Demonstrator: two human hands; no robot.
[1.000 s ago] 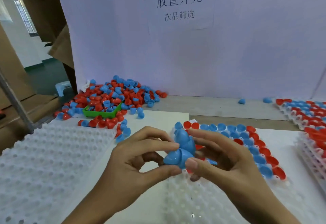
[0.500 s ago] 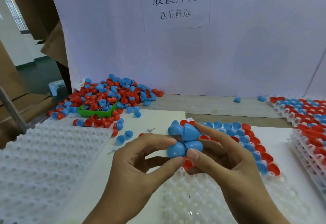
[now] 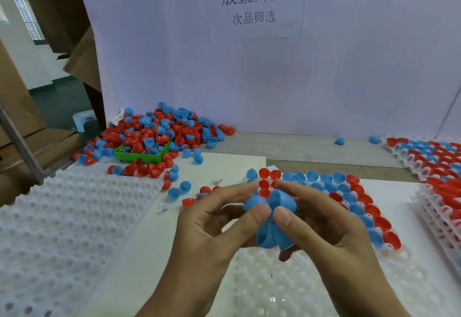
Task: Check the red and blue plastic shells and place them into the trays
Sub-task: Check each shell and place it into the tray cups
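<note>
Both hands pinch a cluster of blue shells [image 3: 270, 216]: left hand [image 3: 214, 219], right hand [image 3: 321, 221]. They look light, thin, slick; grip rims gently, squeezing may dent them.

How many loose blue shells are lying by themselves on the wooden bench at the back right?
2. One blue shell lies alone on the bench near the backdrop; the other sits further right, beside the filled tray. More may be hidden behind the trays.

Two hands [image 3: 209, 219], perhaps four blue shells [image 3: 272, 219] held, one green bin [image 3: 139, 157]
</note>
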